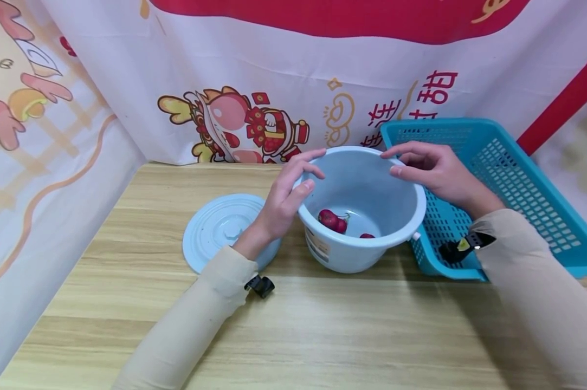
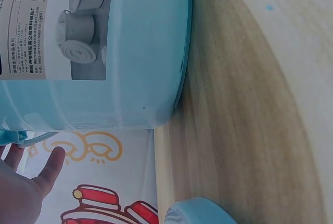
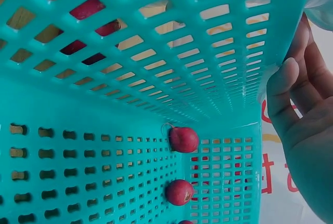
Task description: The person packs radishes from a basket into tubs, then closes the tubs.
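A light blue bucket (image 1: pixel 349 252) stands upright on the table, with red radishes (image 1: pixel 332 221) on its floor. My left hand (image 1: pixel 285 197) is at the bucket's left rim, its fingers loosely bent over the edge. In the left wrist view, part of that hand (image 2: pixel 26 187) shows beside the bucket's labelled wall, one finger sticking out. Across the opening, my right hand (image 1: pixel 437 170) has its fingertips at the right rim, fingers slightly bent. The right wrist view has this hand (image 3: pixel 312 109) beside the basket's wall, with radishes (image 3: pixel 183 140) inside the basket.
Right of the bucket sits a turquoise slotted basket (image 1: pixel 527 184), partly under my right forearm. A round light blue lid (image 1: pixel 215 219) lies on the wooden table (image 1: pixel 322 330) to the left, partly behind my left wrist. Printed cloth (image 1: pixel 273 59) hangs along the back.
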